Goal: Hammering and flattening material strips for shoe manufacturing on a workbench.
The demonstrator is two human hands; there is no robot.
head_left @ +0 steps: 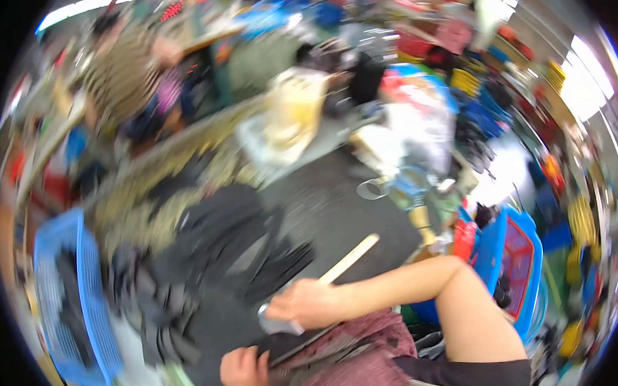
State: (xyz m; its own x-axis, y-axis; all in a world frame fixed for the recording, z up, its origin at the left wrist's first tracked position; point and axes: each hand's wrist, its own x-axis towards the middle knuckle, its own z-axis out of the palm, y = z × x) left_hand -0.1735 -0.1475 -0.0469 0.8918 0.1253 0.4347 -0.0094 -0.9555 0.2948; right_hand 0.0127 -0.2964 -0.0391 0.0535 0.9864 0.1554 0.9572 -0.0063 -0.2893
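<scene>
The picture is motion-blurred. My right hand (304, 304) is closed around a tool with a pale wooden handle (349, 259) and a grey metal head (277, 324), held over a dark work mat (342, 215). My left hand (244, 371) sits low at the front and pinches a flat black piece (302, 344) against my lap. Several black cut strips (234, 241) lie fanned out on the mat just left of my right hand.
A blue plastic basket (77, 300) with dark pieces stands at the left. Another blue basket (513, 260) with a red one inside is at the right. A seated person (131, 75) works across the table. A yellowish bag (295, 109) and clutter fill the back.
</scene>
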